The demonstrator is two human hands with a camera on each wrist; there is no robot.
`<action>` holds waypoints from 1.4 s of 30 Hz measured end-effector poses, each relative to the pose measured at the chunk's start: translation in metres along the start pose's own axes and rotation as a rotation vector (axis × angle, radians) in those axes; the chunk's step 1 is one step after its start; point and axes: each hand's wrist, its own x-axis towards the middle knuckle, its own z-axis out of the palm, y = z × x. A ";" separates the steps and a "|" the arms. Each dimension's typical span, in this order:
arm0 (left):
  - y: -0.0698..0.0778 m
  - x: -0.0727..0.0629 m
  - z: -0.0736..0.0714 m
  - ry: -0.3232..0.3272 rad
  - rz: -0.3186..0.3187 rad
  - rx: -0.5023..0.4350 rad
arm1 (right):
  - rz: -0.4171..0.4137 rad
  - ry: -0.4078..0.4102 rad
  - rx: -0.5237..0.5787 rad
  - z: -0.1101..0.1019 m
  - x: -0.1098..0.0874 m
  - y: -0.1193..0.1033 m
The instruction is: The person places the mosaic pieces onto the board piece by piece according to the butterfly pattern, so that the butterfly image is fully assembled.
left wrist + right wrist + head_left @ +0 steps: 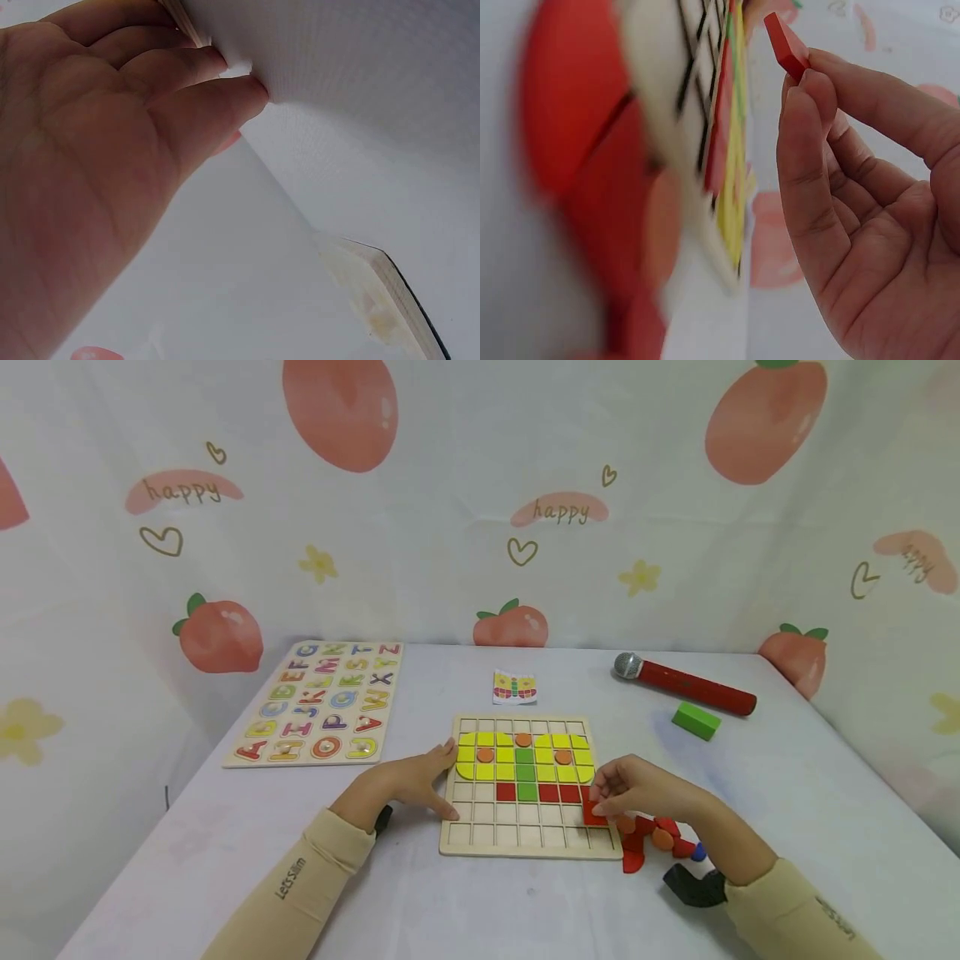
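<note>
A wooden grid board (480,837) lies mid-table with yellow, green, orange and red tiles set in its upper and middle rows. My left hand (417,779) touches the board's left edge with its fingers and thumb spread. In the left wrist view that hand (97,142) has its fingertips by the board's edge, and the rest of the board is out of sight. Between thumb and fingers my right hand (637,789) pinches a red tile (595,813) above the board's right side. The right wrist view shows this red tile (787,46) tilted, clear of the board.
Loose red tiles (633,858), orange discs (662,838) and a blue piece lie right of the board. A small butterfly picture card (514,687) lies behind it. An alphabet board (315,702) is at left; a red microphone (693,685) and green block (697,721) at right.
</note>
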 end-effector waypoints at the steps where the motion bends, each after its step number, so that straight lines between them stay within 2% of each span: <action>1: 0.000 0.000 0.000 0.000 -0.001 0.000 | -0.011 -0.001 -0.004 0.001 0.005 -0.003; 5: 0.000 0.000 0.001 0.001 -0.001 0.006 | -0.043 -0.011 -0.015 0.005 0.023 -0.018; 13: -0.002 0.002 0.001 0.003 0.000 -0.001 | -0.050 -0.025 0.006 0.018 0.061 -0.044; 21: -0.003 0.003 0.001 -0.003 0.005 0.002 | -0.061 -0.077 0.073 0.033 0.100 -0.056; 25: -0.003 0.002 0.000 -0.004 0.008 -0.001 | -0.051 -0.083 0.084 0.042 0.114 -0.060; 32: -0.001 0.000 -0.001 -0.011 0.011 -0.006 | -0.016 -0.044 0.013 0.052 0.122 -0.057; 37: -0.001 0.001 0.000 -0.009 0.011 0.005 | -0.042 -0.028 -0.083 0.054 0.120 -0.056; 42: -0.002 0.001 0.000 -0.004 0.013 0.009 | -0.056 -0.032 -0.122 0.055 0.119 -0.059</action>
